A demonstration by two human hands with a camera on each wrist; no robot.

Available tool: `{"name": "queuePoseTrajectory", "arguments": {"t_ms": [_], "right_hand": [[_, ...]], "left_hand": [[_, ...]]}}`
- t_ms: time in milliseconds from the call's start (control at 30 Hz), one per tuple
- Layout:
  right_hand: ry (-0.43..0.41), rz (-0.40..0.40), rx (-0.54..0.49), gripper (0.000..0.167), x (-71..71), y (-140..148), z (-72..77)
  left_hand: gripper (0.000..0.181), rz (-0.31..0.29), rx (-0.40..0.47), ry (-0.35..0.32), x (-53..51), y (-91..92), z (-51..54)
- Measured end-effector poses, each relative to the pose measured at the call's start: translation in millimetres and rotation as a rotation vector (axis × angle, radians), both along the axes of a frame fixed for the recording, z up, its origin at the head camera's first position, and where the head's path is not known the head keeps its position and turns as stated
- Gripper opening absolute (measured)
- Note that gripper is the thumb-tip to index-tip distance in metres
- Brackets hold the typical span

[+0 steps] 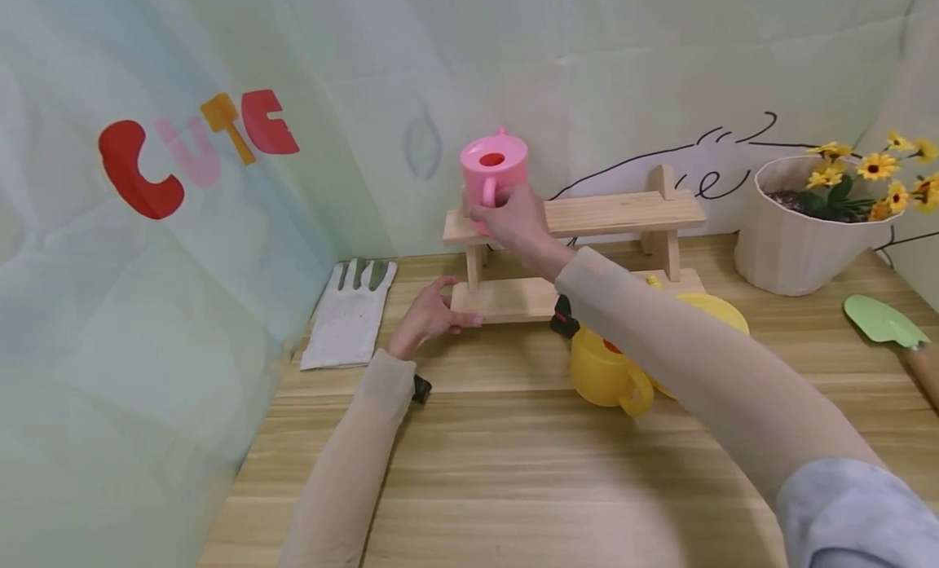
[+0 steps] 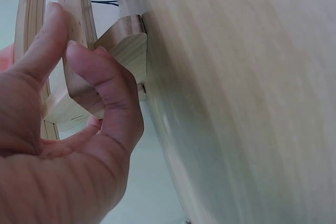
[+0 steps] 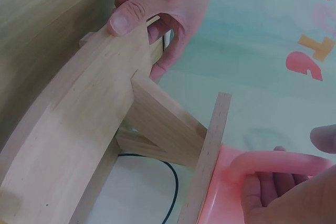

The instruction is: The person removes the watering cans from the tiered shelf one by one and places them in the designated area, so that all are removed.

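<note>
A pink cup (image 1: pixel 506 173) with a red opening in its top stands at the left end of the upper board (image 1: pixel 623 213) of a wooden two-tier shelf. My right hand (image 1: pixel 519 222) holds the cup's handle; in the right wrist view the fingers pass through the pink handle (image 3: pixel 283 162). At the left end of the shelf's lower board (image 1: pixel 513 297), my left hand (image 1: pixel 429 314) grips the board, thumb on one side and fingers curled round the end. The left wrist view shows this hand (image 2: pixel 79 129) around the board's corner.
A yellow watering can or pot (image 1: pixel 603 372) and a yellow plate (image 1: pixel 715 309) lie in front of the shelf, partly behind my right sleeve. White glove (image 1: pixel 345 328) at left. Flower pot (image 1: pixel 795 242) and green trowel (image 1: pixel 880 317) at right.
</note>
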State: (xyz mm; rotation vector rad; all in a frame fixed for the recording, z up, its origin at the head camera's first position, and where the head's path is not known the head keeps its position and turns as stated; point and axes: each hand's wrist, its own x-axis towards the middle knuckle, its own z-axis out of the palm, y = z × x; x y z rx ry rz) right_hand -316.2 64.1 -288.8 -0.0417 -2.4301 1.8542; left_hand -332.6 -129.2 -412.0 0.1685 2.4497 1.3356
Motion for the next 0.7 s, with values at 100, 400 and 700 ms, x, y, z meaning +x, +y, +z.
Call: {"name": "queuePoseTrajectory", "arguments": {"t_ms": [100, 400, 700], "right_hand": [[0.011, 0.003, -0.008, 0.021, -1.5, -1.5, -1.9], [-0.005, 0.064, -0.055, 0.021, -4.4, -2.0, -2.2], [-0.032, 0.099, -0.2, 0.033, -6.7, -2.8, -2.2]], "left_hand": [[0.095, -0.003, -0.006, 0.004, -0.1, -0.4, -0.4], [0.094, 0.001, 0.012, -0.001, -0.1, 0.0, -1.9], [0.093, -0.002, 0.007, 0.005, -1.8, -0.4, -3.5]]}}
